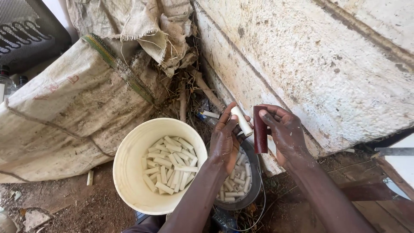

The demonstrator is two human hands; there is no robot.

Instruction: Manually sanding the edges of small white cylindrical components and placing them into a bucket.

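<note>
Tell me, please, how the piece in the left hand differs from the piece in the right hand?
The white tube in the left hand is pale cream, while the dark red tube in the right hand is maroon. The white tube is slimmer and tilted; the dark red tube is wider and upright. Both are short cylinders pinched between fingers.

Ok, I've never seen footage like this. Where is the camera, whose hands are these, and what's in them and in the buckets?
There is one picture, from a camera worn on the person's head, looking down at their own two bare hands. The left hand holds a short white tube piece. The right hand holds a dark red tube upright beside it. Below, a cream bucket on the dirt ground holds many more white pieces. A darker container under the hands holds others. A sack lies to the left and a rough whitish wall stands behind.
</note>
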